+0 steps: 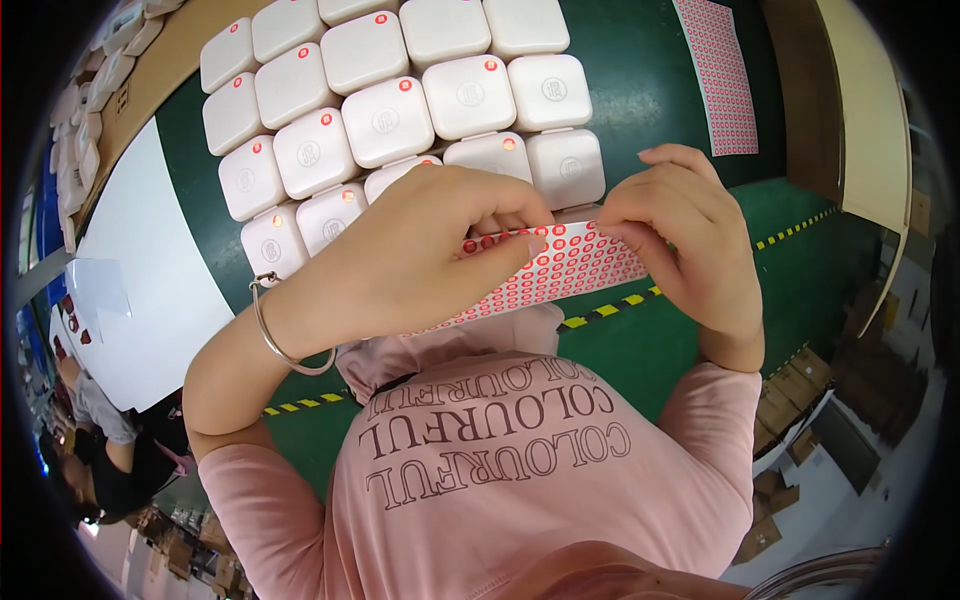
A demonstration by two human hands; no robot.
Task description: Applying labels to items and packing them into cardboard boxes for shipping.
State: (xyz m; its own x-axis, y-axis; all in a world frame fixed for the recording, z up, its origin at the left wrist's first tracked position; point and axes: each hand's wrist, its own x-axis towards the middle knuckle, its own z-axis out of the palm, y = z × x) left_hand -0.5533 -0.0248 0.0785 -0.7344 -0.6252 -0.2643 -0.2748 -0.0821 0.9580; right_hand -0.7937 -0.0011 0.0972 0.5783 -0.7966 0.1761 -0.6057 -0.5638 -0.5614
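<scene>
A white sheet of small round red stickers (575, 268) is stretched between my two hands, in front of my chest. My left hand (420, 245) pinches its upper edge near the middle, thumb on the near side. At the sheet's upper right corner, the thumb and fingertips of my right hand (690, 235) are closed on the edge. Whether a loose sticker is between those fingertips is too small to tell. Just beyond my hands lie rows of white rounded cases (468, 95). Many bear a red sticker near a corner; the case (566, 168) closest to my right hand shows none.
A second red sticker sheet (722, 75) lies on the green table (655, 90) at the far right. Yellow-black tape (615, 306) runs along the green surface. More white cases (90, 120) are piled at far left. A co-worker (110, 450) is at lower left.
</scene>
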